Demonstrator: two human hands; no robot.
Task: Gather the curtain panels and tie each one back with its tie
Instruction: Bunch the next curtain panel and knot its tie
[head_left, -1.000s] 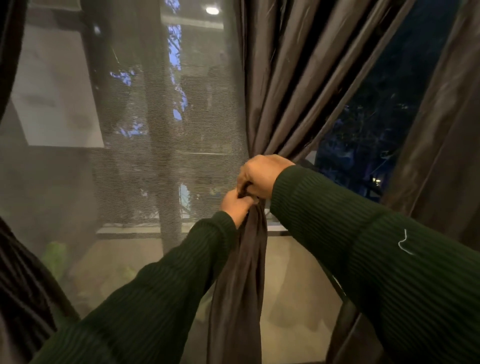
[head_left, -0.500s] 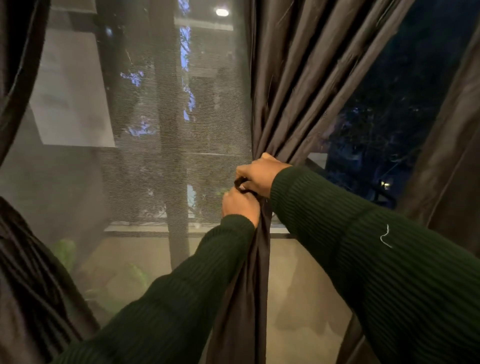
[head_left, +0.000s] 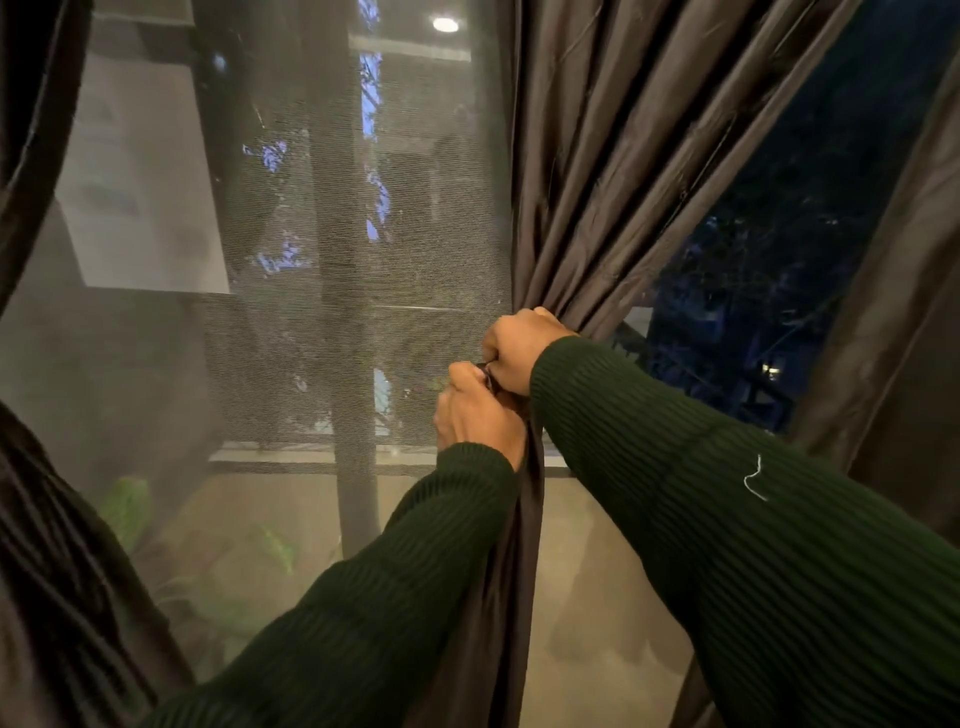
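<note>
Curtain panel (head_left: 587, 171): dark brown, hangs in the middle of the window, its folds drawn down from the top into one narrow waist at the hands; below them it falls as a slim tail.
Tie (head_left: 487, 372): only a small dark bit shows between the two hands; the rest is hidden, so how far the knot has got cannot be told.
Right hand (head_left: 519, 348): uppermost, fingers curled tight around the gathered waist.
Left hand (head_left: 475, 415): just under, touching the right, fingers curled and pinching the dark bit against the bundle.
Handling: judged light, soft and rather slick, with a sheen; folds may slide loose if the grip eases.
Where to hold: at the bunched waist, all folds inside one fist.
Surroundings: mesh screen (head_left: 332, 312) to the left; another dark curtain (head_left: 904, 322) at far right.
</note>
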